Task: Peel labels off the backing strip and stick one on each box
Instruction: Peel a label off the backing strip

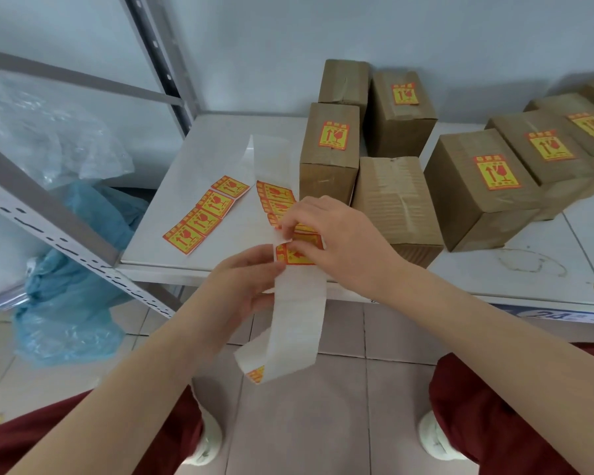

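On the white shelf (pixel 220 142) sit five labelled boxes (pixel 477 200) and two bare boxes (pixel 391 200); your left hand (pixel 240 279) pinches the backing strip (pixel 299 303), your right hand (pixel 336 234) a label (pixel 295 254).

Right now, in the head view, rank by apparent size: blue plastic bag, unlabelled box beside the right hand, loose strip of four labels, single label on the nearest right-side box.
1. blue plastic bag
2. unlabelled box
3. loose strip of four labels
4. single label
Apparent size only; depths differ.
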